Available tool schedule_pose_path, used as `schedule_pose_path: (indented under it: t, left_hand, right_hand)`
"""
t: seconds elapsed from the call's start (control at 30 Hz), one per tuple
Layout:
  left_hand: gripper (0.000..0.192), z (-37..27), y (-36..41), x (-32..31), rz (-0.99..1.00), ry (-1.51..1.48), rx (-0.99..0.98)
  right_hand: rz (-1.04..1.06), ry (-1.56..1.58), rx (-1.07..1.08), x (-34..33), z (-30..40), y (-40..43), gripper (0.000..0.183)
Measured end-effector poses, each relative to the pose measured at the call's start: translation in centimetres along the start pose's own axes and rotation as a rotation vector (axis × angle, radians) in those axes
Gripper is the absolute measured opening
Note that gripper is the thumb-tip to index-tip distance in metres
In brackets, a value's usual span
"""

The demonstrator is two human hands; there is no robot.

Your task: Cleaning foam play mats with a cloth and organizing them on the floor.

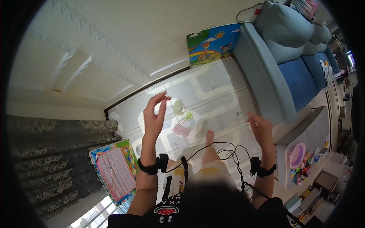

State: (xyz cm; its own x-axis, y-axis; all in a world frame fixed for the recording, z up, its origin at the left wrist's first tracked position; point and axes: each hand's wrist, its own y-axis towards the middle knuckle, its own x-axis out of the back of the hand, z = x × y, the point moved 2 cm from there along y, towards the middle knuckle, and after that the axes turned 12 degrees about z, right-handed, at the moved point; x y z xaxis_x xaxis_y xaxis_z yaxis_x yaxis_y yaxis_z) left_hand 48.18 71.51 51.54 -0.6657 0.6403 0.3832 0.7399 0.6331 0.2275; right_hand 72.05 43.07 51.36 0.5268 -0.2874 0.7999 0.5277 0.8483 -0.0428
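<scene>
My left hand [154,111] is raised with nothing in it, its thumb and fingers apart. My right hand [260,128], farther right, is also raised and holds nothing, its fingers loosely bent. On the pale patterned floor [211,98] between and beyond them lie yellow-green-handled scissors [188,115]. A light green cloth [178,106] lies just above the scissors, and a pink cloth [181,130] lies below them. All three appear nearest to my left hand, but neither hand touches them. Each wrist wears a black strap, and a thin black cable [235,151] loops between them.
A grey-blue sofa [265,74] stands at right, with a low table [309,136] bearing a pink basin [297,155] and small colourful items. A cartoon board [214,45] leans against the wall. At left are a dark patterned curtain [54,159] and a chart [117,173].
</scene>
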Motion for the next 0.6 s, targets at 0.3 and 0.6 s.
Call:
schedule_pose_path:
  t: [0.3,0.6]
  left_hand:
    - [0.026,2.5,17.1,-13.7,0.239,0.214,0.040]
    - [0.029,12.0,27.6,-19.3,0.142,0.355,0.134]
  right_hand:
    - [0.069,0.059,-0.136,4.7,-8.5,4.2,0.020]
    - [0.061,-0.033,-0.069,8.0,-12.4,15.5,0.019]
